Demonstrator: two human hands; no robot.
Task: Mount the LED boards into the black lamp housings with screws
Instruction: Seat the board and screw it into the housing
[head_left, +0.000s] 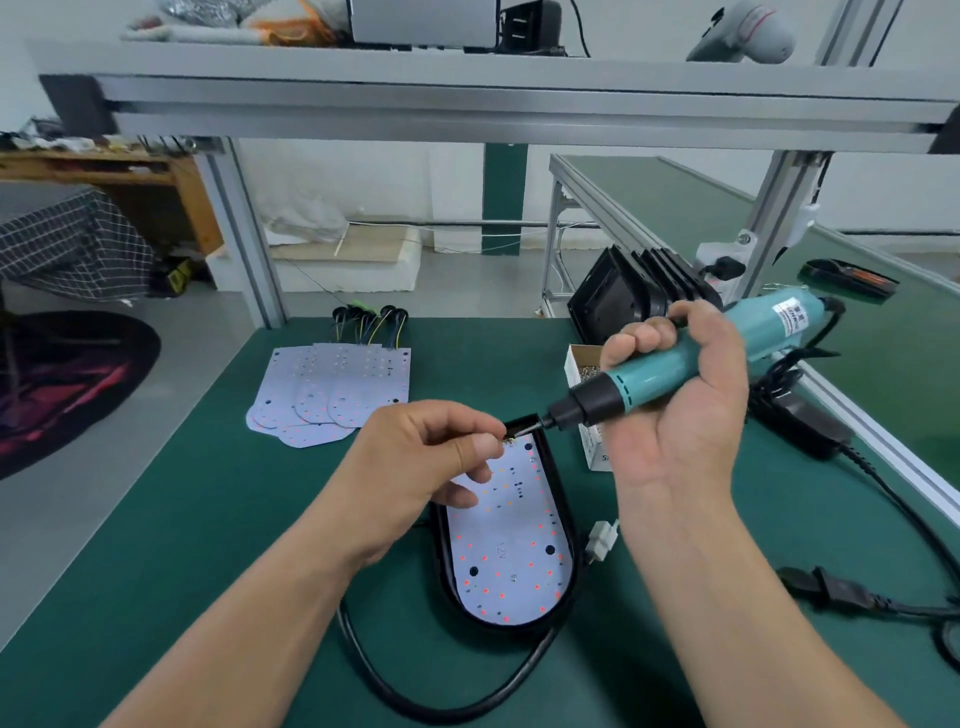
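Observation:
A black oval lamp housing (567, 525) lies on the green table in front of me with a white LED board (511, 551) seated inside it. My left hand (421, 467) hovers over the board's far end, thumb and fingers pinching a small screw at the tip of the driver bit. My right hand (675, 395) grips a teal electric screwdriver (670, 371), tilted with its black nose pointing left and down at the housing's far end. A small screw head shows on the board near its near end.
A stack of loose LED boards (332, 389) with wires lies at the back left. An open white box of screws (584, 371) stands beside the housing. Black housings (623, 296) stand stacked at the back right. Black cables and a white connector (602, 538) lie on the right.

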